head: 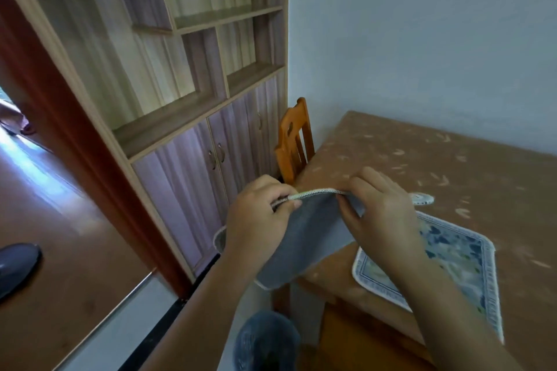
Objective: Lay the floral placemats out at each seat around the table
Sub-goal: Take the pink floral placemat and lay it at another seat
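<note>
I hold a placemat [304, 238] up in the air by its top edge, its plain grey back toward me and a white trim along the rim. My left hand [259, 220] pinches the left part of that edge and my right hand [382, 217] pinches the right part. The mat hangs over the near left corner of the brown patterned table [422, 159]. A second floral placemat [446, 262], blue and white with a fringed border, lies flat on the table near its front edge, partly hidden by my right forearm.
An orange wooden chair [294, 141] stands at the table's left side against the wall. Another chair seat [355, 337] sits below the front edge. A tall wooden cabinet [187, 99] with shelves and doors stands to the left. A small white object [422, 199] lies behind my right hand.
</note>
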A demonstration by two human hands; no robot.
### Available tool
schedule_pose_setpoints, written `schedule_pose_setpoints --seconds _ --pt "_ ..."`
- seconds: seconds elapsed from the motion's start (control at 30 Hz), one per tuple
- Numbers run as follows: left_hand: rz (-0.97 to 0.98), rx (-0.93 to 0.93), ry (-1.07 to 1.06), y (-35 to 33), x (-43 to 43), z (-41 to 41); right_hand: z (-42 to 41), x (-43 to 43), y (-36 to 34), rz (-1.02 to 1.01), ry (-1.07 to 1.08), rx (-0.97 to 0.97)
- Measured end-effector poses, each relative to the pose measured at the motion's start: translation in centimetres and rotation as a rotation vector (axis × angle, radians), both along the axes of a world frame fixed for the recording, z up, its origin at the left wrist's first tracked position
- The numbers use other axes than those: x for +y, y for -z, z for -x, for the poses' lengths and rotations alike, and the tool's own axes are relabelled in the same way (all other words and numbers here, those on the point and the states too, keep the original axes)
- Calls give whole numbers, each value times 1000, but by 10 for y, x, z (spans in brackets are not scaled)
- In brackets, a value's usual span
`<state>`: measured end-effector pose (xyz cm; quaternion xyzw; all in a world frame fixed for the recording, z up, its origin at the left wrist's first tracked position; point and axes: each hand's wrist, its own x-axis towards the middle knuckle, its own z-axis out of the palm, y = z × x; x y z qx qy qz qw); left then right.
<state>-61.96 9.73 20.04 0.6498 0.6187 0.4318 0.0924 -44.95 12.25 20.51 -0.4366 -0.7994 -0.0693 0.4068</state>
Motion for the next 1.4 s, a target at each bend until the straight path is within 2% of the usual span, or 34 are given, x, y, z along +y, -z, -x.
schedule_pose_setpoints --seconds 0.07,0.2,0.4,0.77,1.0,1.2,1.4 --pt "-1 63 23 -2 11 21 19 10 1 37 -28 20" --pt "8 67 65 -5 35 71 63 30 3 92 -67 44" --pt "87 121 127 5 74 158 137 56 7 213 -12 -27" --pt "-20 254 302 -4 154 322 298 113 -3 417 73 46" --pt "-143 356 312 -14 206 356 332 159 -9 421 145 108" --pt "-222 305 343 -30 269 360 334 217 -24 383 184 138" --pt "-311 375 331 -42 362 344 320 304 -25 328 239 282"
